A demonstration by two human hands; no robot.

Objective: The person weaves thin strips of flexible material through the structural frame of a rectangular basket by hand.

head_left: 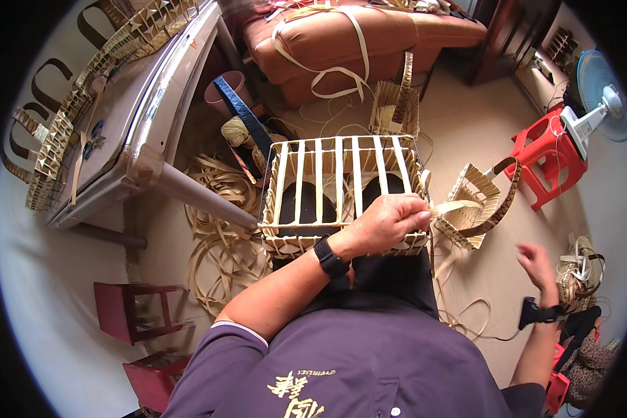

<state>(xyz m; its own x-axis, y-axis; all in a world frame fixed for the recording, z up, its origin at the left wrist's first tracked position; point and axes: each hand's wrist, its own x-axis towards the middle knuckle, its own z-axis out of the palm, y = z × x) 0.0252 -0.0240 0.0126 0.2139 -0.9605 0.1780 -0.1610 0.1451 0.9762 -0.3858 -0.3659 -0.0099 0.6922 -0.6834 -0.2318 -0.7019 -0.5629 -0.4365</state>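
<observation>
Pale strip [458, 206] sits pinched in the left hand [395, 217], grip closed.

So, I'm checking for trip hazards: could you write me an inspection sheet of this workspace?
Surface: the basket rests on the lap; a table stands to the left.
Job's things: pale slats cross the basket.
Clutter: loose strips heaped on the floor, left of the basket.
Grips: left grip pinches a strip at the basket's right side; right grip is out right, blurred, hold unclear.
Cables: thin dark line by the right wristband, possibly a cable.
Surroundings: sofa ahead; fan by a red stool, right.
</observation>
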